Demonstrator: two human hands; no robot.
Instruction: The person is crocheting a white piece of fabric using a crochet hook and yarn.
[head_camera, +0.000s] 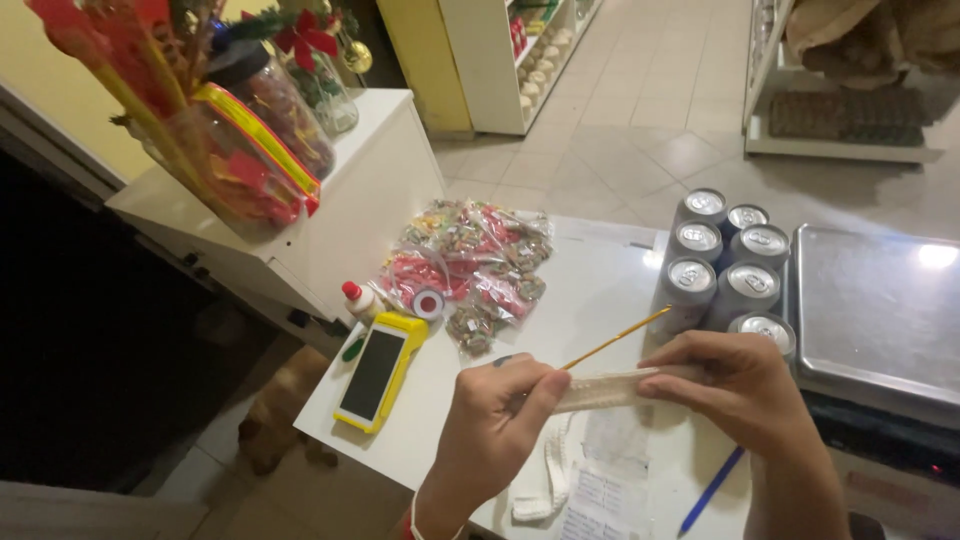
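Note:
My left hand (495, 420) grips a thin yellow crochet hook (612, 344) and one end of a narrow white crocheted strip (610, 388). My right hand (740, 385) pinches the other end of the strip. The strip is held level above a white counter (590, 290). Its loose tail (545, 480) hangs down onto the counter below my left hand. The hook's tip points up and right, toward the cans.
Several silver drink cans (725, 262) stand close behind my hands. A metal scale pan (875, 305) lies at the right. Candy bags (470, 265), a glue bottle (357, 298), a yellow card terminal (378, 370), a blue pen (710, 492) and papers (605, 490) share the counter. Jars (250, 140) stand left.

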